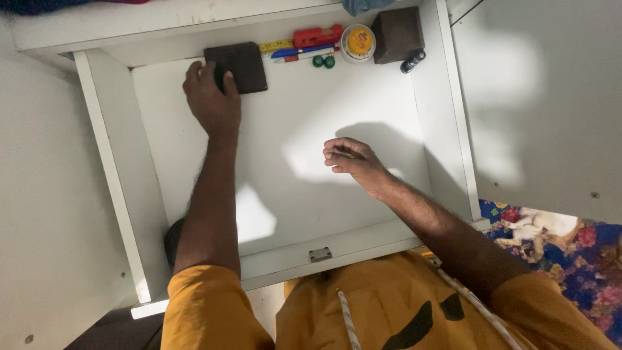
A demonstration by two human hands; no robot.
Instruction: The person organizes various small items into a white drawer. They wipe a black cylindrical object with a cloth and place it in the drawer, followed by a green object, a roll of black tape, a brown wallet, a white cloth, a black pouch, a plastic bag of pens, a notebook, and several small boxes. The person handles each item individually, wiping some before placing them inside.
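I look down into an open white drawer [116, 162]. My left hand [210, 97] reaches to the back left and holds the edge of a flat dark brown square pad [243, 65]. My right hand [350, 159] hovers over the bare middle of the drawer floor, fingers loosely curled, holding nothing. Along the back wall lie a red stapler [317, 35], a yellow bar [275, 46], two pens [304, 53], two small green balls [324, 61], a round white and yellow tape measure [358, 42] and a dark brown box [397, 34].
A small black cylinder [413, 61] lies at the back right corner. A metal lock plate [320, 254] sits on the drawer's front panel. White cabinet faces flank the drawer. A flowered cloth [570, 253] lies on the floor at right.
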